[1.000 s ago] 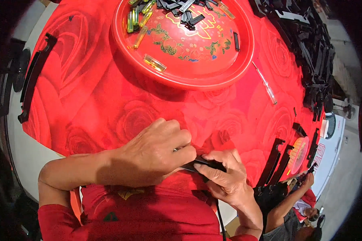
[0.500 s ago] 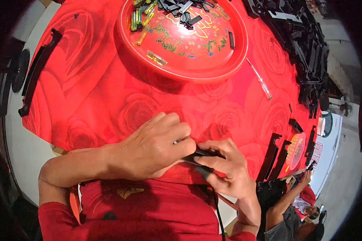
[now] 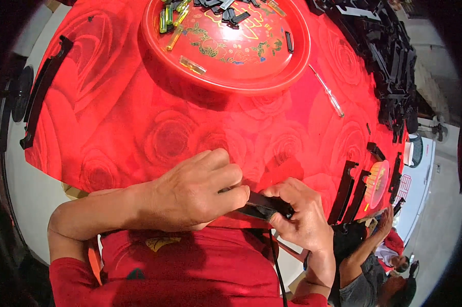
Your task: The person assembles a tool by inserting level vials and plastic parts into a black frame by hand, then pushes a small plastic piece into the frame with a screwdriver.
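Both hands hold a long black plastic part (image 3: 259, 203) just over the near edge of the table. My left hand (image 3: 203, 192) is closed around its left end, with fingers curled and knuckles up. Between thumb and fingers, my right hand (image 3: 300, 212) grips the right end. Much of the part is hidden under the fingers, so its full shape does not show. Beyond the hands, a red basin (image 3: 226, 84) holds several small black pieces (image 3: 236, 18) and clear yellow-green pieces (image 3: 192, 65).
A clear-handled screwdriver (image 3: 327, 92) lies right of the basin. Black plastic parts are heaped (image 3: 395, 66) at the far right; long ones (image 3: 343, 192) lie nearer, beside a pink dish (image 3: 378, 184). One black strip (image 3: 45, 92) lies at the left edge. A co-worker's arm (image 3: 366, 250) shows lower right.
My right hand has shifted slightly right and its fingers have changed grip, showing more of the black part. The left hand stays nearly in place. The view has tilted slightly.
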Demonstrator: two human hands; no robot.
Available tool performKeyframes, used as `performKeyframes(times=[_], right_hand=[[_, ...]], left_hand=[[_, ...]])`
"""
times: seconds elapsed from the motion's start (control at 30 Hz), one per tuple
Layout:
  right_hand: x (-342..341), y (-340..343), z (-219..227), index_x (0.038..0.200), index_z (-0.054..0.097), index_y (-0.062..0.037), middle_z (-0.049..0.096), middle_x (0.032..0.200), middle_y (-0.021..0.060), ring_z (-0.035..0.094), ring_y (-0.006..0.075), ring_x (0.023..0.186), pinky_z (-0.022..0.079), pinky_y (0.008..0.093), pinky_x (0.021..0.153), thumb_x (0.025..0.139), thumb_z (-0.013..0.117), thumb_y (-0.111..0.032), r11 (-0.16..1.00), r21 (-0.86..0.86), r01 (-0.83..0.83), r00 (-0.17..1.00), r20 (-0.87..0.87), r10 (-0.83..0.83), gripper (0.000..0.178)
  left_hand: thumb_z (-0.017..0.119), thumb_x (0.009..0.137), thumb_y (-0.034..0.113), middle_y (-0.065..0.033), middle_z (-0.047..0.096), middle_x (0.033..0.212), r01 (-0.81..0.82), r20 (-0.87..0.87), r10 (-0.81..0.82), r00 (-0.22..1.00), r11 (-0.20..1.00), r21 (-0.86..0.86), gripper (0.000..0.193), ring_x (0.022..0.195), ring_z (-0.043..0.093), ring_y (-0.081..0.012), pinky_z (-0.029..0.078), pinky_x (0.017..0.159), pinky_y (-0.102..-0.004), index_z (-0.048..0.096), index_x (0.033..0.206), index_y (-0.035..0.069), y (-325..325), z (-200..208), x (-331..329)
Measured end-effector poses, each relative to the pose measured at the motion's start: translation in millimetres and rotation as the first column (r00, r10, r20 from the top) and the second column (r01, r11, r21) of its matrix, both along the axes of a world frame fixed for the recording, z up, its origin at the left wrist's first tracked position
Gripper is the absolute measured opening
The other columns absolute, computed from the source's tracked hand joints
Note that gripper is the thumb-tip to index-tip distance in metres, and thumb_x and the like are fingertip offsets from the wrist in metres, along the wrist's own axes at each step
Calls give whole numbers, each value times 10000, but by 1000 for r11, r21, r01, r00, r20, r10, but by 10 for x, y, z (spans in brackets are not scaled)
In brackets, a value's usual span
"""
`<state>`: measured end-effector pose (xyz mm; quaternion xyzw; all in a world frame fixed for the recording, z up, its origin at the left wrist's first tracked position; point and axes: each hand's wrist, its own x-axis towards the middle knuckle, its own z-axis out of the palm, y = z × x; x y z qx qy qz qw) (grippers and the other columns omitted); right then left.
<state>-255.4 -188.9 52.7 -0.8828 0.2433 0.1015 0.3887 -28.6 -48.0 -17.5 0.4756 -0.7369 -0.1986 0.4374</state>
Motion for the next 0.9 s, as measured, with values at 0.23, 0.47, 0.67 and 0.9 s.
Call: performKeyframes(times=[0.23, 0.47, 0.67, 0.9], right_hand=[[121, 20, -30, 999, 677, -56, 632, 822, 116, 655, 354, 793, 529, 442, 674, 718, 783, -124, 1000, -16, -1, 999, 33, 2, 308], [199, 80, -59, 931, 660, -54, 612, 762, 142, 647, 373, 714, 511, 469, 623, 713, 804, -198, 996, -79, 49, 998, 52, -45, 298], [172, 56, -86, 979, 676, -48, 610, 769, 134, 644, 373, 740, 509, 467, 649, 744, 786, -178, 996, -62, 63, 994, 90, -57, 290], [37, -106, 17, 1123, 690, 20, 672, 938, 136, 669, 288, 860, 519, 364, 764, 812, 750, -88, 997, 63, -43, 999, 29, 41, 334]], left_hand=[[781, 805, 47, -36, 547, 831, 5, 22, -4, 1000, 999, -36, 240, 706, 504, -214, 429, 619, -347, 692, 1028, 36, 16, 3, 3], [773, 802, 55, -36, 542, 821, -17, 39, 19, 999, 999, -40, 247, 694, 500, -213, 420, 617, -354, 690, 1032, 25, 30, 3, 10], [793, 783, 35, -52, 560, 829, -27, -13, 26, 1000, 999, -29, 287, 706, 518, -231, 420, 624, -376, 706, 1056, 14, 43, 28, 38], [802, 783, 17, -67, 569, 861, -58, 44, 60, 997, 998, -37, 292, 724, 535, -247, 428, 633, -370, 708, 1059, -6, 128, 86, 53]])
